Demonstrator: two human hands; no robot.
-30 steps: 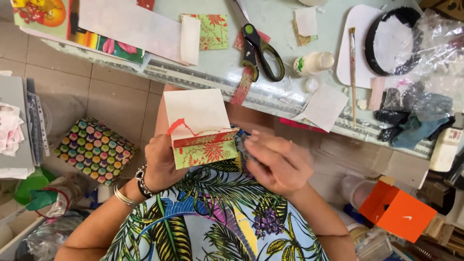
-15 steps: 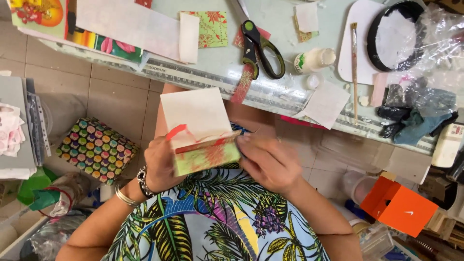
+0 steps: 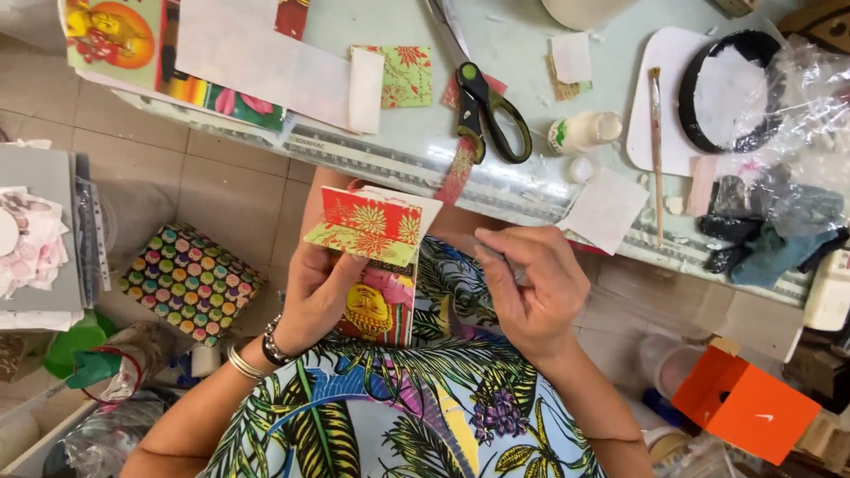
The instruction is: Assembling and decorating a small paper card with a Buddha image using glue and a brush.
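Note:
My left hand (image 3: 320,292) grips a small handmade paper bag (image 3: 372,257) over my lap. The bag has a red and green floral flap at the top and a pink and yellow printed picture on its side. My right hand (image 3: 531,288) hovers just right of the bag with fingers curled, pinching what looks like a thin tool; I cannot make it out clearly. Both hands are below the near edge of the pale green table (image 3: 513,53).
On the table lie black-handled scissors (image 3: 491,111), a metal ruler (image 3: 390,159) along the edge, a small glue bottle (image 3: 580,133), a brush (image 3: 656,150), paper pieces and a black round tin (image 3: 735,88). A patterned pouch (image 3: 186,279) and an orange box (image 3: 744,407) sit on the floor.
The bag has been turned over: its white side faced up before, now the floral flap and printed side show. My right hand has come off the bag and moved right.

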